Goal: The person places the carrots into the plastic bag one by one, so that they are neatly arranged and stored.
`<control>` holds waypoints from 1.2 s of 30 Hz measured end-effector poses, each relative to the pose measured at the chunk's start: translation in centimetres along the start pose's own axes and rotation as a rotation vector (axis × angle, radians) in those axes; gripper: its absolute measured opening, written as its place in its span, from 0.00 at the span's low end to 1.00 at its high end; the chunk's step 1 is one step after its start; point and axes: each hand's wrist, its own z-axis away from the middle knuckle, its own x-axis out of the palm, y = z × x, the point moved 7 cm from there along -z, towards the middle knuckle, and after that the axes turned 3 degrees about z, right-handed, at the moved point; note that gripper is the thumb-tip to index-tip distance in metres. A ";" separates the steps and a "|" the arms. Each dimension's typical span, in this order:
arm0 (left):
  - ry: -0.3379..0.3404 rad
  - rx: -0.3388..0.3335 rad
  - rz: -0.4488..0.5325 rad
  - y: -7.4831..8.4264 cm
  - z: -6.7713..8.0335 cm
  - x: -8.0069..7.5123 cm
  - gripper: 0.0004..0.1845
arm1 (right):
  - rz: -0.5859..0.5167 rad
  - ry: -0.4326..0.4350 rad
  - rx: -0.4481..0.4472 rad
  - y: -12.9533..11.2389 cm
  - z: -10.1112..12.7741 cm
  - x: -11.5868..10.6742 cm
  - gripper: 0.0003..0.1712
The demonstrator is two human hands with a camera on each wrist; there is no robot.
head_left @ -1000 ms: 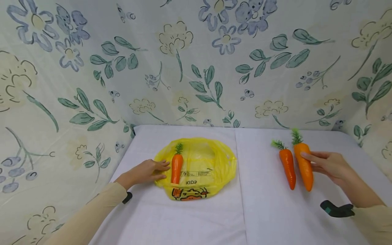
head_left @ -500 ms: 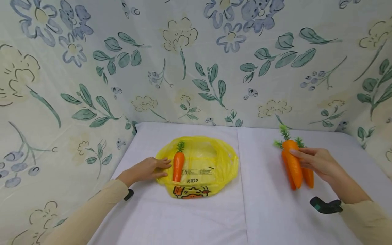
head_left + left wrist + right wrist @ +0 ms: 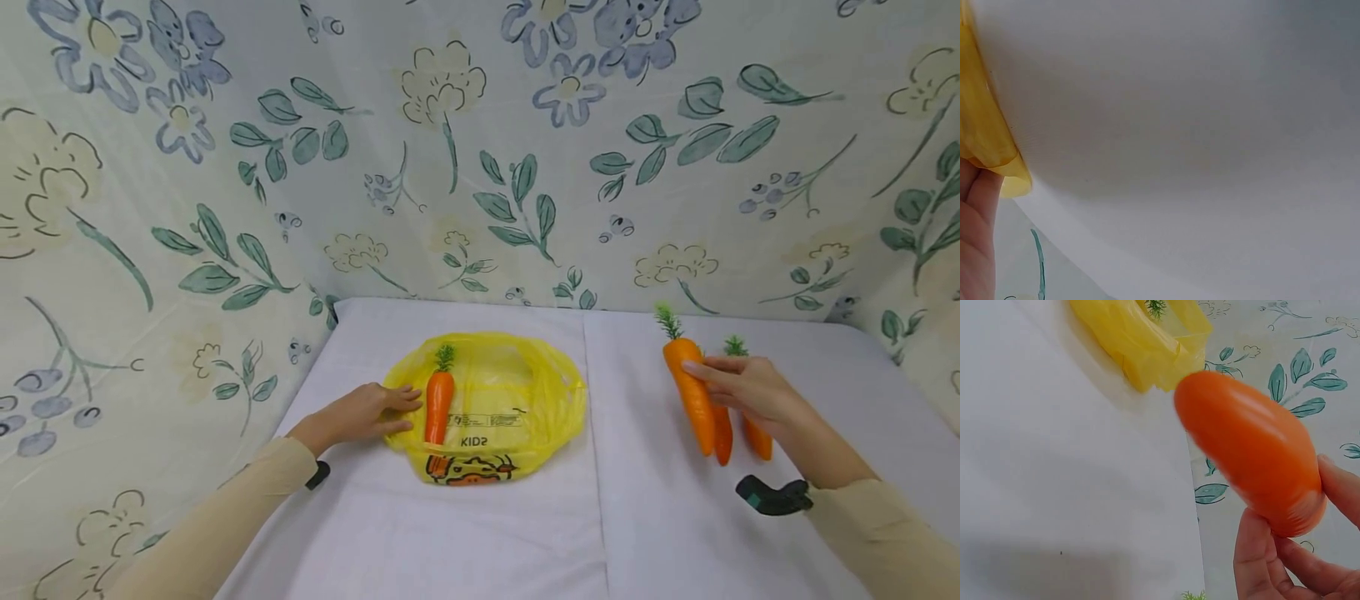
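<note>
One carrot [image 3: 438, 407] lies on the yellow bag [image 3: 517, 400], left hand [image 3: 365, 414] flat on the bag's left edge, fingers straight. Right hand [image 3: 750, 388] grips a second carrot [image 3: 688, 394], lifted off the counter [image 3: 480, 533]. Two more carrots [image 3: 756, 436] wait beneath, right side.

One carrot [image 3: 438, 407] on the bag [image 3: 525, 404] at left, three carrots [image 3: 712, 408] well apart at right.

We can read one word: "KIDS", in dark capitals on the yellow plastic bag [image 3: 495, 400], its S printed reversed. It stands just above an orange cartoon drawing near the bag's front edge. Above the word we see a small boxed block of print on the same bag, too fine to make out. We find no other writing.
</note>
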 end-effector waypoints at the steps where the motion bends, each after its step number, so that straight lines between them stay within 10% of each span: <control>1: -0.001 -0.001 0.000 0.0 0.0 0.0 0.26 | -0.012 -0.005 -0.006 -0.2 -0.1 0.3 0.56; 36: -0.007 -0.030 0.013 0.1 0.0 -0.3 0.27 | -0.077 -0.085 -0.110 -4.9 0.2 6.5 0.50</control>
